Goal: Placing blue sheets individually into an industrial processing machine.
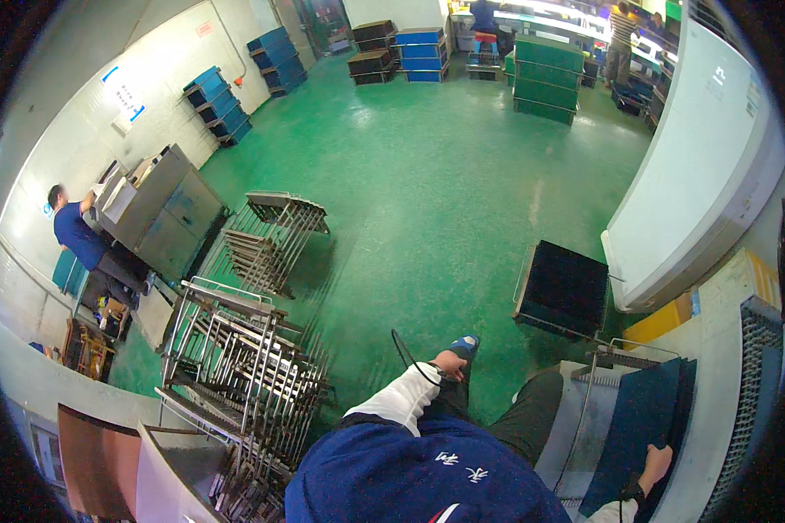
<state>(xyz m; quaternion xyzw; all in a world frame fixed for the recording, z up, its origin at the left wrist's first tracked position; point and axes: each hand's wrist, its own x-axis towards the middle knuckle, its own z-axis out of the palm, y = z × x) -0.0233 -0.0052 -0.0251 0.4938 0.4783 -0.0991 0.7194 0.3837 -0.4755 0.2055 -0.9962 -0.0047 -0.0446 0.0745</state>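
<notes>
My right hand [654,469] is closed on the edge of a dark blue panel [630,427], one of at least two standing upright in a metal rack [576,436] at my right side. My left hand [450,364] hangs over my leg, away from the panels. A thin black cord loops out from the left wrist over the white sleeve. The left fingers are too small and turned away to make out, and nothing is plainly seen in them.
Metal slotted racks [244,349] stand at my left. A black crate [565,288] sits on the floor ahead right, near a large white cabinet [693,166]. A person [78,231] works at a grey machine [161,205]. Green crates [547,78] and blue crates [421,57] stand farther off.
</notes>
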